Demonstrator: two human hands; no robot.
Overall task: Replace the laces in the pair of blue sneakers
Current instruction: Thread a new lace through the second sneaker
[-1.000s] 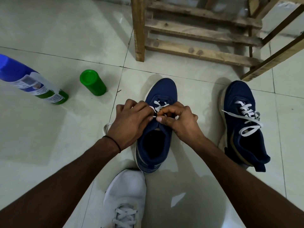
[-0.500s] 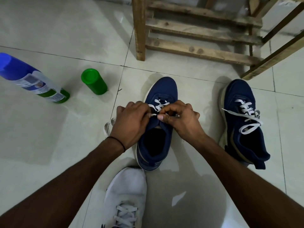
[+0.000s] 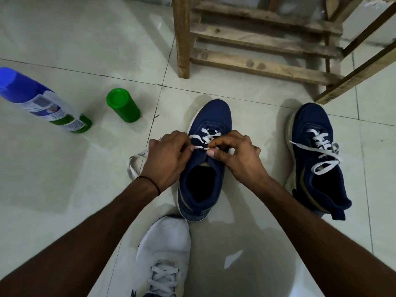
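Note:
A blue sneaker [image 3: 211, 116] stands on the tiled floor in the middle, toe pointing away. Its white lace [image 3: 204, 136] crosses the upper eyelets. My left hand [image 3: 166, 158] pinches the lace at the sneaker's left side, and a loose loop of lace [image 3: 132, 166] trails on the floor behind that hand. My right hand [image 3: 237, 156] pinches the lace at the tongue from the right. The second blue sneaker [image 3: 315, 151] lies to the right, laced in white with loose ends across its top.
A white sneaker [image 3: 165, 249] sits at the bottom, just behind the middle shoe's heel. A blue and green spray can [image 3: 40, 101] and a green cap [image 3: 123, 105] stand at the left. A wooden frame [image 3: 257, 46] rises behind the shoes.
Both hands have shifted slightly toward the heel, exposing more of the lace crossings. My right thumb now presses at the tongue.

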